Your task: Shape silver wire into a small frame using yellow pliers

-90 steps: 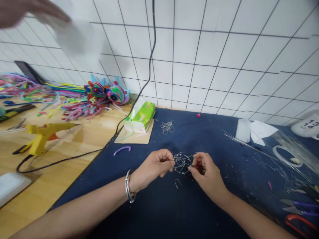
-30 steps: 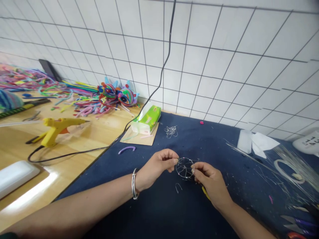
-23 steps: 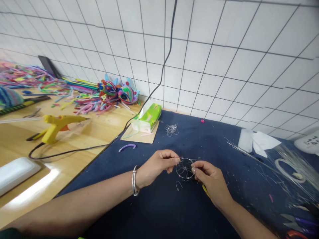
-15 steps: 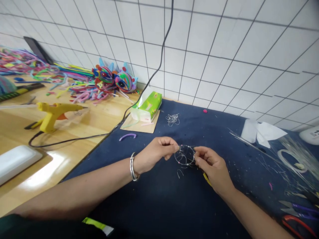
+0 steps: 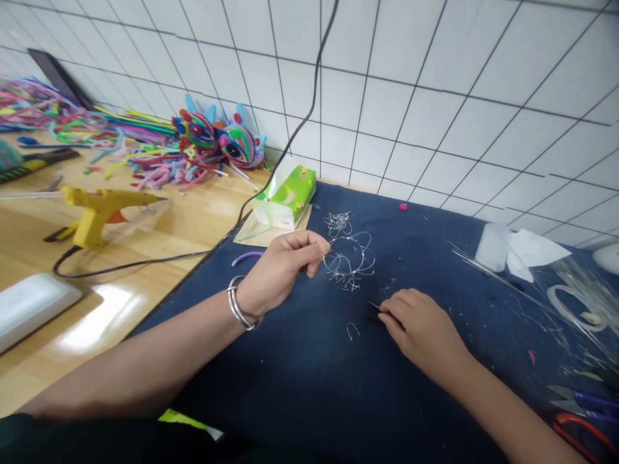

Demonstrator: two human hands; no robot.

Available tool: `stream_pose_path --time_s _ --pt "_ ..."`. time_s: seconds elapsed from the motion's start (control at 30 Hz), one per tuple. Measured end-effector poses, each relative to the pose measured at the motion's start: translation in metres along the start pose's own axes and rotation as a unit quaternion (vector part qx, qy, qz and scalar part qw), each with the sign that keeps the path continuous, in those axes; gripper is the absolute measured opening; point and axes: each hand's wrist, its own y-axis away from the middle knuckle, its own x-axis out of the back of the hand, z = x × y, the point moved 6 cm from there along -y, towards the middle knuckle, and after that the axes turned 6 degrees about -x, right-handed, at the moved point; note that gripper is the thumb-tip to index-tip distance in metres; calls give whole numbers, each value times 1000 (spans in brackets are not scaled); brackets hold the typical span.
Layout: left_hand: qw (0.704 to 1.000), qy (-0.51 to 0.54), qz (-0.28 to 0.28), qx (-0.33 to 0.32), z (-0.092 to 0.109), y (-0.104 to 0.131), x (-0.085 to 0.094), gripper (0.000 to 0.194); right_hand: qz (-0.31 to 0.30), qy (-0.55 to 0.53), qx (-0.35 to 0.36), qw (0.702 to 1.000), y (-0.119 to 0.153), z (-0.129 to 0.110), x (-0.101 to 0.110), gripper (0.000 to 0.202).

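While left hand (image 5: 285, 267) pinches beaded wire ring (image 5: 362, 254) by its edge, right hand (image 5: 422, 327), near ring, pinches thin pointed piece (image 5: 374, 305), mostly hidden

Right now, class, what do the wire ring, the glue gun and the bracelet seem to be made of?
Wire ring: probably metal, slightly shiny; its thin loops look silvery and hold curves.
Glue gun: likely plastic, smooth; the yellow body looks moulded.
Bracelet: seemingly polished metal, by its bright silver glints; which metal stays open.

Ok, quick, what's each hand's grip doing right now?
Left hand: closed, pinching the beaded wire ring.
Right hand: closed on a slim pointed item; can't tell what it is.
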Motion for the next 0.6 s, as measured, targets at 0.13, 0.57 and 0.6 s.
stream_pose_path --time_s 0.13,0.57,0.6 --pt "1000 3 -7 2 -1 1 -4 13 -30 25 24 999 4 -11 -5 17" --pt "999 -30 -37 7 -15 9 -22 19 -11 21 41 999 3 -42 -27 13" --pt "999 -30 -38 8 -16 10 -23 19 -19 27 38 999 4 -43 -28 14"
